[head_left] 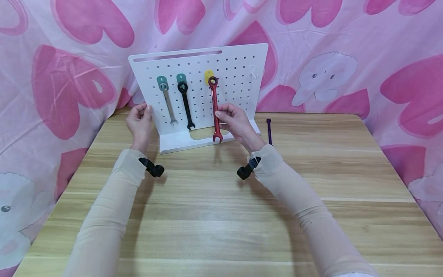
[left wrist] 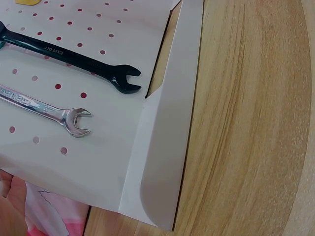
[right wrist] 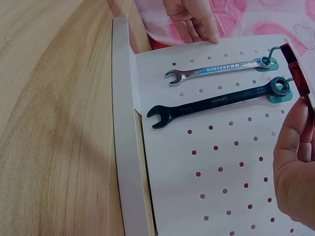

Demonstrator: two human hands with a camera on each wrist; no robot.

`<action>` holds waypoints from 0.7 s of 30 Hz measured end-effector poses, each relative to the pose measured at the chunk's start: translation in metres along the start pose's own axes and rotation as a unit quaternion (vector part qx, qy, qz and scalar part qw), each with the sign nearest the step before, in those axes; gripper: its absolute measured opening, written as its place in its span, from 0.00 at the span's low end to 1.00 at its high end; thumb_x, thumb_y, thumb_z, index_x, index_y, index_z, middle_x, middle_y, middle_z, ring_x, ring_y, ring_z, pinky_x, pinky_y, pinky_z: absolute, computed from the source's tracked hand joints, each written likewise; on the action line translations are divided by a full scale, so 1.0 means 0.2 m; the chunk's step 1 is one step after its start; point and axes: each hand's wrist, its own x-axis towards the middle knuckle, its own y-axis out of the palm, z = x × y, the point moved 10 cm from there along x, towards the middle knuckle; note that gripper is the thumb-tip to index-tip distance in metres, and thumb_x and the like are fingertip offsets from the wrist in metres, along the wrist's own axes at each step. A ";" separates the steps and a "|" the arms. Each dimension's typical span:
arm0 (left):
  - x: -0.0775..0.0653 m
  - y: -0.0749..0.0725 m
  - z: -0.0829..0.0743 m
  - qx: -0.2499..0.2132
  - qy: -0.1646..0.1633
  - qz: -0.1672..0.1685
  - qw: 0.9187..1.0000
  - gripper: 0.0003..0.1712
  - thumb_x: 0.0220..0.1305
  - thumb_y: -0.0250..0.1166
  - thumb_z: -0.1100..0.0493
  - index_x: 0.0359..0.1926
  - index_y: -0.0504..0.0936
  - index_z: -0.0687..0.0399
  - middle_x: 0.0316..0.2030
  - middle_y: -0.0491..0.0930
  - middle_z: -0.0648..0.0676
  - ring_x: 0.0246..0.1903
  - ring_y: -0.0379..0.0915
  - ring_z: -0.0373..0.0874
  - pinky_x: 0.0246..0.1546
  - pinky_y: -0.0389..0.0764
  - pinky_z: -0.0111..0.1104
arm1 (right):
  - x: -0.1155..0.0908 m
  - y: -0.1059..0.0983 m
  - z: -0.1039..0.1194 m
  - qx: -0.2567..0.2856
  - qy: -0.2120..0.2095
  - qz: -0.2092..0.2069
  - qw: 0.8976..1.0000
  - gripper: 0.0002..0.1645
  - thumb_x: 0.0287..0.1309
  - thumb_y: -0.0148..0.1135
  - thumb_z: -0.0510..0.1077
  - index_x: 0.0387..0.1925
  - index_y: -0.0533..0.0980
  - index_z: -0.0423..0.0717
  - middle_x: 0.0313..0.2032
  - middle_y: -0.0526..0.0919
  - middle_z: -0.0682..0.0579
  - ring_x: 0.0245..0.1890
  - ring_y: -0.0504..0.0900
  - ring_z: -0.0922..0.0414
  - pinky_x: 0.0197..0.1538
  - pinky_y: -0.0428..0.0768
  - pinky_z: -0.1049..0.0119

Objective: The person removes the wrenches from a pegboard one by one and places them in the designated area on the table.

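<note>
A red wrench [head_left: 215, 102] stands upright in front of the white pegboard [head_left: 199, 99]. My right hand [head_left: 238, 125] pinches its shaft between thumb and fingers. The wrench's ring end is at the yellow hook [head_left: 208, 74]; whether the hook passes through the ring cannot be told. At the board's left edge, my left hand [head_left: 139, 124] grips the rim with curled fingers, partly hidden behind it. A silver wrench [right wrist: 216, 70] and a black wrench [right wrist: 216, 102] hang from green hooks, open ends down.
Right of the board, a dark purple wrench [head_left: 269, 129] lies on the wooden table [head_left: 207, 215], partly hidden by the right forearm. A white hook [head_left: 252, 74] sits on the board's upper right. Behind everything hangs a pink heart-patterned cloth [head_left: 322, 46].
</note>
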 end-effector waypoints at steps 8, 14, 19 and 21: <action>-0.01 0.00 -0.01 -0.002 0.009 -0.004 1.000 0.07 0.62 0.63 0.55 0.40 0.80 0.50 0.32 0.75 0.44 0.32 0.67 0.34 0.36 0.73 0.23 | 0.00 0.00 0.00 0.005 -0.001 -0.002 1.000 0.06 0.61 0.57 0.33 0.36 0.76 0.46 0.28 0.78 0.53 0.28 0.76 0.60 0.30 0.80 0.70; -0.01 0.01 0.00 0.007 -0.002 0.008 1.000 0.12 0.63 0.62 0.52 0.45 0.79 0.49 0.35 0.74 0.44 0.35 0.67 0.35 0.40 0.73 0.25 | -0.01 0.01 0.01 0.011 -0.010 0.001 1.000 0.06 0.61 0.56 0.33 0.34 0.76 0.47 0.28 0.77 0.53 0.27 0.76 0.61 0.30 0.80 0.70; -0.01 0.00 0.00 0.011 -0.004 0.007 1.000 0.13 0.63 0.62 0.52 0.46 0.79 0.50 0.36 0.74 0.44 0.36 0.67 0.35 0.41 0.73 0.26 | -0.02 0.01 0.02 0.018 -0.019 0.003 1.000 0.08 0.61 0.56 0.32 0.33 0.76 0.47 0.27 0.77 0.54 0.25 0.76 0.61 0.29 0.79 0.70; -0.01 0.00 0.00 0.012 -0.003 0.006 1.000 0.13 0.63 0.61 0.52 0.46 0.79 0.51 0.36 0.74 0.44 0.36 0.67 0.35 0.41 0.73 0.26 | -0.02 0.00 0.03 0.017 -0.021 0.003 1.000 0.08 0.61 0.56 0.32 0.33 0.76 0.47 0.26 0.77 0.54 0.25 0.76 0.61 0.29 0.79 0.70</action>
